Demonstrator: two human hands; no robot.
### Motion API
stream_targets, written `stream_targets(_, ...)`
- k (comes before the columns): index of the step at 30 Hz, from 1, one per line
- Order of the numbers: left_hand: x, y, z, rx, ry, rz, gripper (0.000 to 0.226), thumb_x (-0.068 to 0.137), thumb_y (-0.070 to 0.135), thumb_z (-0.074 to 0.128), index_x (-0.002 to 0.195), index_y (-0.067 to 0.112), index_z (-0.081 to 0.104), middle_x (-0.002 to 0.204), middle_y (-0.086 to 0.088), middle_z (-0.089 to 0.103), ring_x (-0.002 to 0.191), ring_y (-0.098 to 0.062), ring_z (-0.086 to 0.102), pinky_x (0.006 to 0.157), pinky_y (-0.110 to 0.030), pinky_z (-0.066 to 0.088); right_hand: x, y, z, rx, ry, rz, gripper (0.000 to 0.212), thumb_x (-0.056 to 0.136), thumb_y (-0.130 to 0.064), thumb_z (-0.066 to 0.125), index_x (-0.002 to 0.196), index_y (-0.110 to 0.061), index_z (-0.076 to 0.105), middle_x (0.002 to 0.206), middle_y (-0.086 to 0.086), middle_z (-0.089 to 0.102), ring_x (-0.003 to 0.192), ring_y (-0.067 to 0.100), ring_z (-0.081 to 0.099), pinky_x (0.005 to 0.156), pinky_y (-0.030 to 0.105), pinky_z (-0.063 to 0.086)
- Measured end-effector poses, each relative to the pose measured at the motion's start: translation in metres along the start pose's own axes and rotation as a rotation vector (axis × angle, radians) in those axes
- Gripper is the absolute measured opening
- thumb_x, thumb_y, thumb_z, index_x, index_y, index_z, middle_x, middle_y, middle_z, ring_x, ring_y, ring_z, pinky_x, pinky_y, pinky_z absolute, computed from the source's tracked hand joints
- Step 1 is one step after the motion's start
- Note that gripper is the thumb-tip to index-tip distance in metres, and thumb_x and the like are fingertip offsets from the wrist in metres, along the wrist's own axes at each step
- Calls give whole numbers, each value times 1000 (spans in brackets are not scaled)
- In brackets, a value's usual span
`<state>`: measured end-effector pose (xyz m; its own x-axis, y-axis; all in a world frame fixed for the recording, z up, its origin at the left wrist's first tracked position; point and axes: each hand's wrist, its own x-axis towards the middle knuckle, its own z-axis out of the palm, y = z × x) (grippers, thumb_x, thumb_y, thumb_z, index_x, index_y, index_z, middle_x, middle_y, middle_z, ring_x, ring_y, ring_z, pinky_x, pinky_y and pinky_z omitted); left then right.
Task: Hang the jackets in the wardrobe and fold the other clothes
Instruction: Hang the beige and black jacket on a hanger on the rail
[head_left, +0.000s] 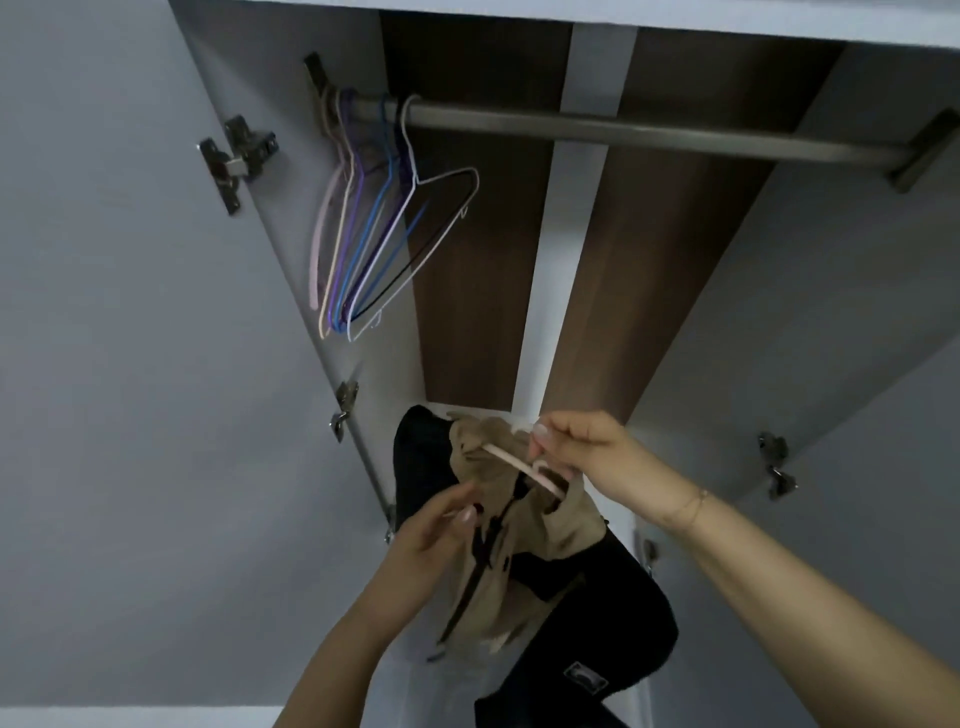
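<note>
step in hand, as judged: the pink hanger (519, 466) is being threaded into the tan jacket (511, 545), low in front of the open wardrobe (727, 291). to do it well, one hanger arm should be seated fully in a shoulder first, then the collar pulled over the other arm; the zip line is best kept centred under the hook so the jacket does not slide off. the rail (623, 132) is free to the right of the spare hangers (374, 218) bunched at its far left end.

right hand (587, 449): closed, hanger pinched near its middle by curled fingers. left hand (441, 525): fingers loosely bent, tips on the jacket front by the zip; whether fabric is actually pinched cannot be told. a black garment (613, 597) lies under and beside the jacket.
</note>
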<state>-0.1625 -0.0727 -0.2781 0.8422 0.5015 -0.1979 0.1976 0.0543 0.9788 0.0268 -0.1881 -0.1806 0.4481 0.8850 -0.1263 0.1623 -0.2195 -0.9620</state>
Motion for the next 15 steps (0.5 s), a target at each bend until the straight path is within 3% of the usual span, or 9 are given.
stream_targets(3, 16, 18, -21, 135, 261, 232, 19, 93, 23, 62, 109, 32, 66, 110, 9, 68, 102, -6, 63, 84, -28, 50, -6, -17, -14, 62, 220, -93, 37, 103, -17, 42, 71, -10, 60, 59, -1, 47, 54, 5, 42, 59, 21, 35)
stream_targets(5, 33, 30, -30, 334, 319, 364, 25, 92, 15, 67, 114, 25, 63, 116, -1, 62, 111, -15, 57, 95, -37, 47, -12, -29, -23, 13, 272, -151, 38, 104, -15, 40, 72, -7, 58, 62, 6, 43, 57, 11, 39, 61, 28, 33)
stream_targets(7, 49, 41, -30, 565, 216, 446, 40, 93, 28, 62, 131, 17, 56, 131, -5, 57, 124, -24, 50, 106, -46, 39, -17, -38, -25, -21, 267, -233, 38, 105, -19, 42, 72, -11, 58, 63, 2, 46, 59, 9, 42, 62, 23, 37)
stream_targets(9, 61, 51, -25, 704, 103, 439, 47, 94, 36, 48, 138, 19, 50, 134, 0, 56, 126, -22, 48, 109, -53, 32, -25, -45, -26, 26, 260, -279, 37, 103, -25, 43, 71, -14, 58, 59, -4, 47, 56, 6, 43, 64, 20, 42)
stream_targets(12, 70, 64, -13, 710, 51, 547, 17, 101, 30, 46, 115, 25, 56, 102, 14, 62, 97, -5, 52, 104, -47, 35, -33, -54, -31, 121, 270, -313, 39, 103, -26, 40, 73, -6, 56, 51, -7, 37, 49, 9, 36, 70, 45, 49)
stream_targets(13, 72, 71, -5, 681, 8, 578, 7, 102, 28, 47, 103, 29, 54, 89, 19, 59, 86, -1, 51, 95, -41, 41, -36, -56, -33, 115, 274, -315, 39, 103, -27, 40, 73, -6, 55, 51, -8, 36, 48, 9, 35, 71, 49, 49)
stream_targets(15, 70, 87, 15, 606, -72, 637, 12, 100, 34, 45, 88, 33, 47, 77, 18, 54, 76, -3, 52, 74, -29, 44, -40, -61, -35, 58, 302, -316, 39, 103, -30, 40, 72, -11, 56, 51, -10, 38, 48, 7, 36, 69, 44, 46)
